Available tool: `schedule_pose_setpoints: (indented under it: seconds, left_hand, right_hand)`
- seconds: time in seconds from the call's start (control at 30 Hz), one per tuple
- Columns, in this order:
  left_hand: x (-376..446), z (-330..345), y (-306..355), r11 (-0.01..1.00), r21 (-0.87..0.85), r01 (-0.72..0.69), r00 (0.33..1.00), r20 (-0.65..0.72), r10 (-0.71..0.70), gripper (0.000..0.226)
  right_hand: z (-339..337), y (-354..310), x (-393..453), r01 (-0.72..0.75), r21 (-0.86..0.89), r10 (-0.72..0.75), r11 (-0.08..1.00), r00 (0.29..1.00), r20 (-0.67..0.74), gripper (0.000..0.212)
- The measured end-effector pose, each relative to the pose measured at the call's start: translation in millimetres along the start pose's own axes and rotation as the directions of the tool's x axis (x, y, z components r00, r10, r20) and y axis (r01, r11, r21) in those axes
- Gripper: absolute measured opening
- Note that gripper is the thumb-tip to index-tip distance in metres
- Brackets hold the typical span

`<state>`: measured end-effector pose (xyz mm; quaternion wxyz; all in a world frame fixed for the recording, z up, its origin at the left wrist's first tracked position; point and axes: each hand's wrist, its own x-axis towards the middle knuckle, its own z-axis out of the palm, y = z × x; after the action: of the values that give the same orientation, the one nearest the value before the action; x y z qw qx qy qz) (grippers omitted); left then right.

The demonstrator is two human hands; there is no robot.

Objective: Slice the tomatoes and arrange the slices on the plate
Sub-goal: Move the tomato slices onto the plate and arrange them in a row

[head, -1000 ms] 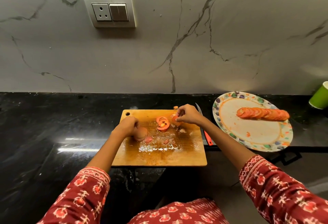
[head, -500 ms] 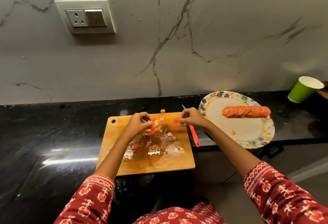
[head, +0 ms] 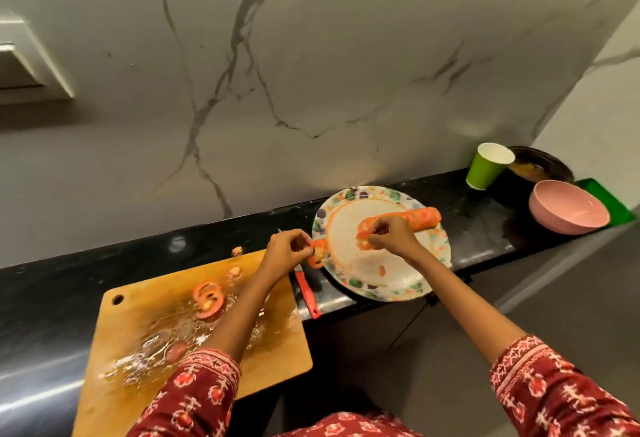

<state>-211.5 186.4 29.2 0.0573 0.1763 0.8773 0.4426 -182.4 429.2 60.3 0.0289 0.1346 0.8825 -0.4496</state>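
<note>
Right hand (head: 388, 237) pinches a red tomato slice (head: 364, 240) over the floral-rimmed round plate (head: 388, 292), at the left end of the overlapping slice row (head: 415, 219), w/ the row running right. Left hand (head: 285, 251) pinches more slices (head: 318, 253) at the plate's left rim.

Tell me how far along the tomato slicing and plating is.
Done: a row of slices lies on the plate. In hand: the right hand pinches a slice over the plate; the left hand holds slices at its rim. Left: slices remain on the wet cutting board; the knife lies beside it.
</note>
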Motion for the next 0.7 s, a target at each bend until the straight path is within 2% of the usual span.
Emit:
schedule_pose_setpoints:
  seconds: [0.1,0.17,0.23,0.3,0.57,0.7]
  left_hand:
    - [21,16,5,1.0,0.017,0.009,1.0,0.018,-0.009,0.01]
    - [33,24,9,1.0,0.003,0.015,1.0,0.026,-0.015,0.009]
    - [45,30,11,1.0,-0.006,0.026,0.999,0.041,-0.025,0.011]
    - [54,36,10,0.999,-0.015,0.032,0.998,0.046,-0.032,0.013]
    - [78,60,9,0.997,0.035,0.067,0.995,0.075,-0.069,0.009]
    - [89,66,11,0.996,0.057,0.075,0.99,0.114,-0.081,0.009]
  right_hand:
    - [-19,2,22,-0.053,-0.029,0.053,0.998,0.999,-0.001,0.007]
    - [-23,1,38,-0.069,-0.078,0.068,0.995,0.998,-0.013,0.016]
    - [-21,-3,52,-0.079,-0.135,0.079,0.988,0.997,-0.008,0.014]
    - [-16,-6,65,-0.059,-0.186,0.064,0.981,0.998,0.022,0.003]
    - [0,1,87,0.003,-0.432,0.038,0.902,0.996,0.087,0.012]
    - [1,6,93,0.049,-0.475,-0.003,0.878,0.995,0.097,0.01]
